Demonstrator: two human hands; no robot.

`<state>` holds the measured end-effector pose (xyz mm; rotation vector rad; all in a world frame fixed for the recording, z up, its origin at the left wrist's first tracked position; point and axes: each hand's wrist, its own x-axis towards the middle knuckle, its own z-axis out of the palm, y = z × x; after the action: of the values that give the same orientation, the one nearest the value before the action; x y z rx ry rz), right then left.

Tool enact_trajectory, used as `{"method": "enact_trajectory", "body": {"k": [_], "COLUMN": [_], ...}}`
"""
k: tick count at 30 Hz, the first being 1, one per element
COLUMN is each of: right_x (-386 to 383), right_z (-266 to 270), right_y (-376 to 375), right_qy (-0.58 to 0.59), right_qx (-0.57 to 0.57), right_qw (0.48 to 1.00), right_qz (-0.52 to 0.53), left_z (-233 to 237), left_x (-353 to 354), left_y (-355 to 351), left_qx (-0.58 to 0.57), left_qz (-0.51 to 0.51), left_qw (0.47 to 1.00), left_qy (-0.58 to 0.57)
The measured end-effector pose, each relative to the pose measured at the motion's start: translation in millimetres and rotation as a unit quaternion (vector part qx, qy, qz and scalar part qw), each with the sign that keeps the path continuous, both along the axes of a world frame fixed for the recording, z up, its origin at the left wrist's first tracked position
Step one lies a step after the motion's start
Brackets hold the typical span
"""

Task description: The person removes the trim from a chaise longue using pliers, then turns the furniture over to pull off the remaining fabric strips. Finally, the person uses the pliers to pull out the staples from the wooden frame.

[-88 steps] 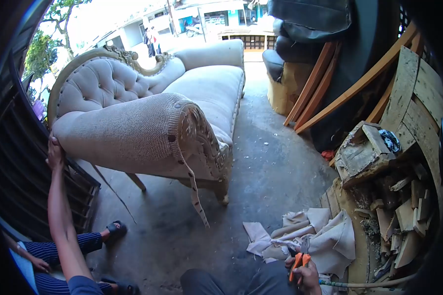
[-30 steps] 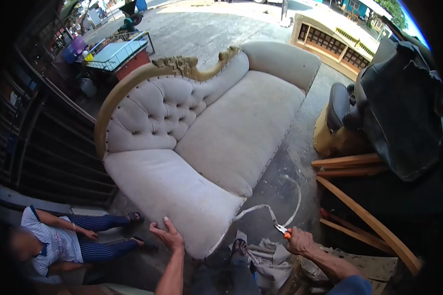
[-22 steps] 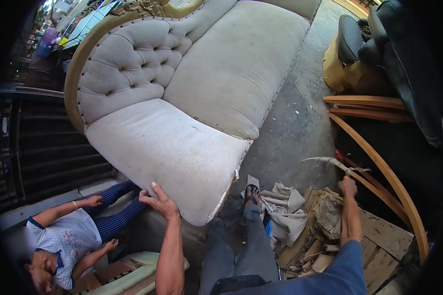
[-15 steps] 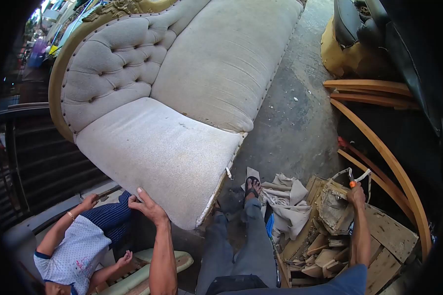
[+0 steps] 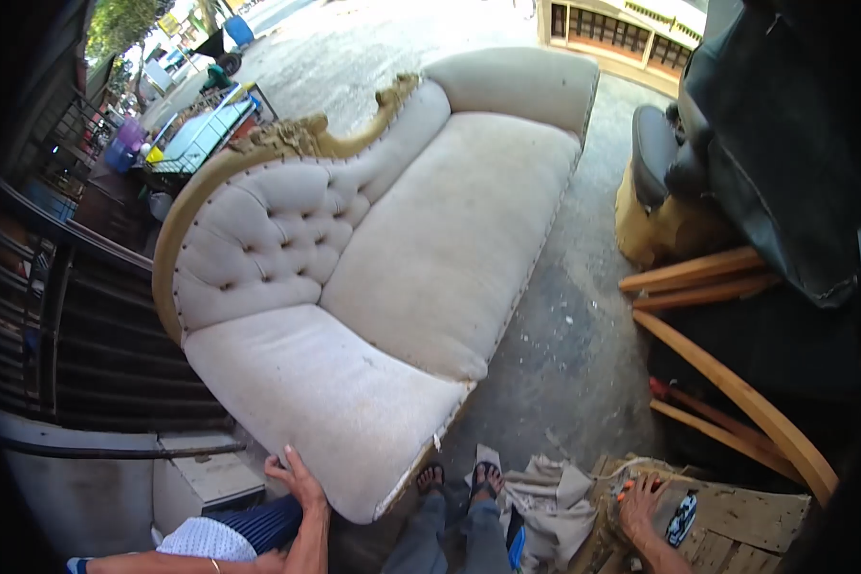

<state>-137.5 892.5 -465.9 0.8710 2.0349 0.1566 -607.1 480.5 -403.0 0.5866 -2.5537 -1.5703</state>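
Note:
My left hand [image 5: 298,480] rests at the front edge of the sofa [image 5: 430,239], fingers spread against the pale upholstered armrest [image 5: 325,402]. Low on the right, my right hand [image 5: 643,507] lies over the pile of wooden boards [image 5: 741,507], its fingers apart. Bits of an orange handle [image 5: 628,485] show at the fingertips; the rest of that tool is hidden. A black-and-white patterned item [image 5: 681,519] lies on the boards beside this hand. Crumpled beige cloth [image 5: 550,507] is on the floor between my feet and the boards.
A person in a dotted shirt [image 5: 206,539] is close by my left arm. Curved wooden pieces [image 5: 737,373] and dark upholstered furniture [image 5: 765,163] stand at the right. A white cabinet [image 5: 215,478] is at the lower left, and a wooden shelf unit [image 5: 622,43] stands far back.
My view has tilted up, showing the whole sofa. My right hand has come down onto the boards, its fingers now spread over the orange handle. My left hand stays at the armrest.

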Motion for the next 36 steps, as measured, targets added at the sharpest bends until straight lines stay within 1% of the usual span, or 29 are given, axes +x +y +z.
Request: {"method": "enact_trajectory", "body": {"k": [1,2,3,4,5,6,7,8,9,10,11,12,14,15,16,17,19,20,21,22,23,24,25,26,30,31,32,34,36], "right_x": [1,-1,-6,-13,-15,-6,3,30,50,24,-25,-26,-22,-27,-26,-33,-44,-93,-142,-162,-168,-160,-158,-163,-169,-173,-174,-192,-208], "right_z": [-2,-10,-15,-22,-24,-39,-53,-106,-144,-103,-34,-42,-68,-67,-63,-59,-63,-11,41,49,50,34,16,8,-52,-64,-71,-84,-91], "right_y": [-9,-17,-23,-28,-35,-44,-53,-71,-83,-101,-118,-129,-159,-173,-183,-190,-199,-183,-167,-158,-158,-153,-148,-141,-125,-131,-137,-166,-195], "right_qy": [0.025,0.028,0.027,0.087,0.141,0.194,0.242,0.323,0.396,0.443,0.471,0.470,0.429,0.417,0.420,0.422,0.423,0.297,0.166,0.197,0.226,0.292,0.321,0.317,0.424,0.467,0.466,0.488,0.503], "right_qx": [0.029,0.043,0.051,0.055,0.053,-0.039,-0.132,-0.176,-0.219,-0.168,-0.058,-0.054,-0.236,-0.243,-0.282,-0.318,-0.343,-0.324,-0.303,-0.291,-0.284,-0.273,-0.265,-0.265,-0.293,-0.288,-0.295,-0.213,-0.214], "right_qw": [0.999,0.998,0.998,0.993,0.980,0.959,0.923,0.864,0.789,0.851,0.880,0.881,0.858,0.862,0.841,0.818,0.681,0.816,0.910,0.915,0.917,0.904,0.895,0.901,0.857,0.835,0.833,0.833,0.828], "right_qz": [0.039,0.023,0.005,-0.065,-0.132,-0.204,-0.269,-0.345,-0.415,-0.225,-0.030,-0.023,-0.157,-0.156,-0.191,-0.227,-0.490,-0.375,-0.227,-0.196,-0.167,-0.148,-0.159,-0.130,0.006,0.037,0.048,0.151,0.122], "left_z": [1,-1,-9,-29,-37,74,56,32,5,-19,-31,-18,11,11,4,-1,11,10,2,-4,3,10,7,3,-33,-43,-50,-58,-58], "left_x": [7,19,37,61,85,89,100,106,111,116,117,114,104,95,89,85,82,75,73,72,68,64,62,63,74,78,84,90,97], "left_y": [-2,-7,-15,-43,-43,27,25,16,5,-4,-8,5,28,23,18,14,11,18,14,7,5,2,0,-6,-33,-36,-38,-44,-45], "left_qx": [0.094,0.153,0.290,0.470,0.797,0.513,0.579,0.585,0.540,0.480,0.408,0.415,0.461,0.459,0.555,0.635,0.647,0.668,0.668,0.667,0.617,0.561,0.539,0.515,0.475,0.478,0.473,0.469,0.512], "left_qz": [0.033,0.075,0.110,-0.008,0.118,0.089,0.122,0.123,-0.008,-0.135,-0.260,-0.258,-0.187,-0.174,-0.052,0.074,0.116,0.127,0.132,0.135,0.147,0.161,0.138,0.118,0.105,0.115,0.133,0.139,0.121], "left_qw": [0.995,0.983,0.942,0.855,0.539,0.763,0.700,0.695,0.767,0.819,0.849,0.848,0.846,0.849,0.778,0.680,0.666,0.652,0.651,0.653,0.696,0.736,0.764,0.788,0.828,0.829,0.836,0.845,0.829], "left_qy": [-0.032,-0.075,-0.129,-0.218,-0.244,-0.383,-0.400,-0.398,-0.346,-0.283,-0.210,-0.207,-0.192,-0.198,-0.288,-0.360,-0.352,-0.335,-0.334,-0.334,-0.338,-0.342,-0.328,-0.315,-0.277,-0.266,-0.244,-0.216,-0.190]}}
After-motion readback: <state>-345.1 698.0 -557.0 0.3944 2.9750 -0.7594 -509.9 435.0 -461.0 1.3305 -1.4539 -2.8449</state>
